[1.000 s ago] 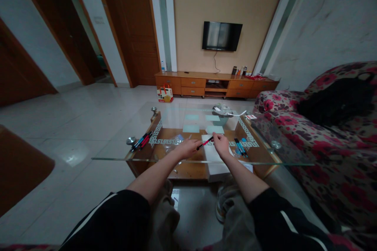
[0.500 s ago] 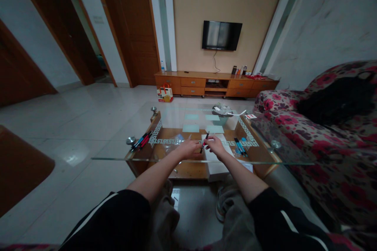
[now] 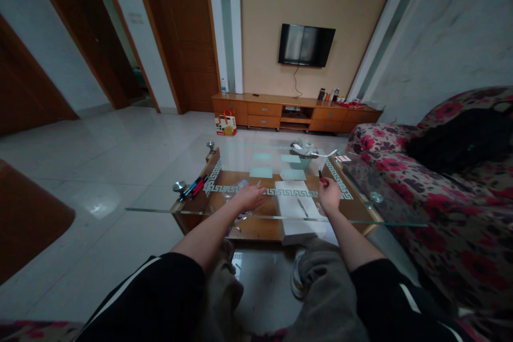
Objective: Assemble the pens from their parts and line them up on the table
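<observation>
R hand [image 3: 329,193] grip pinching red pen [image 3: 320,173], upright; L hand [image 3: 249,196] spread on glass table [image 3: 360,214].

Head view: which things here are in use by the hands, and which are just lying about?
In use:
red pen in right hand
left hand on the glass table
white paper

Lying about:
pens at the table's left end
bowl
TV
sofa

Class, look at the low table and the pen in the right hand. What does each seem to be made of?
Table top: clear glass, see-through with a glossy edge. Table frame: apparently varnished wood, orange-brown and shiny. Pen: probably plastic, red and black; too small to be sure.
</observation>
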`<state>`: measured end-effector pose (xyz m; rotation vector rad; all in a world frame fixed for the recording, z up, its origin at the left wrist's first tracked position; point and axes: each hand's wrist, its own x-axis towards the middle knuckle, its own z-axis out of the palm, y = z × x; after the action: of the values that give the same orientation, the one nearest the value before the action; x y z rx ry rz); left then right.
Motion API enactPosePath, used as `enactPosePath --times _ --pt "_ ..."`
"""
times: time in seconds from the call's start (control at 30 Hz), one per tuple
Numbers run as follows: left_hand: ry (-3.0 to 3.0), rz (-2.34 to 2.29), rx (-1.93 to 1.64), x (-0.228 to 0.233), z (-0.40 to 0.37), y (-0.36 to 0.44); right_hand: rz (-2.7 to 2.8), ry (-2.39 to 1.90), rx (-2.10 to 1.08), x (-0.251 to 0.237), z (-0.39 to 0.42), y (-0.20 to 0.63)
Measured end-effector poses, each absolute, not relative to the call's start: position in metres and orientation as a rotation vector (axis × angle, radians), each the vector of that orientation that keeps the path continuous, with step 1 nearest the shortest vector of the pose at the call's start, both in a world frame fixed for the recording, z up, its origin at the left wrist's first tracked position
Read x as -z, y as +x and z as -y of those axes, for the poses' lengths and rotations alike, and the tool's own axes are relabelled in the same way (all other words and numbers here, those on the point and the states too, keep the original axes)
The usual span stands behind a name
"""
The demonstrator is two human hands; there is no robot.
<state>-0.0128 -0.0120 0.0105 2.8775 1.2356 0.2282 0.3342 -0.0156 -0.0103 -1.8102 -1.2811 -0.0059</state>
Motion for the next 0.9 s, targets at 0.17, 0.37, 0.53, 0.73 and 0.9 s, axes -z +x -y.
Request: enactPosePath --times 0.17,0.37,0.53,0.73,0.9 --pt "2.864 -1.455 -0.288 -0.001 0.000 -0.036 1.310 -2.059 0.102 0.029 0.033 0.380" --pt "2.745 -1.828 -0.310 0.005 -0.007 -0.078 1.389 -2.300 0.010 0.038 0.036 0.393" --pt "2.607 -2.231 -0.373 0.007 -0.003 -0.120 1.415 -2.311 -0.030 0.035 0.034 0.388" --pt "2.247 -2.601 -0.325 0.021 0.003 -0.158 1.428 -2.346 -0.018 0.033 0.033 0.385" --pt "2.114 -2.656 -0.286 0.031 0.002 -0.169 1.369 -2.371 0.072 0.028 0.037 0.378"
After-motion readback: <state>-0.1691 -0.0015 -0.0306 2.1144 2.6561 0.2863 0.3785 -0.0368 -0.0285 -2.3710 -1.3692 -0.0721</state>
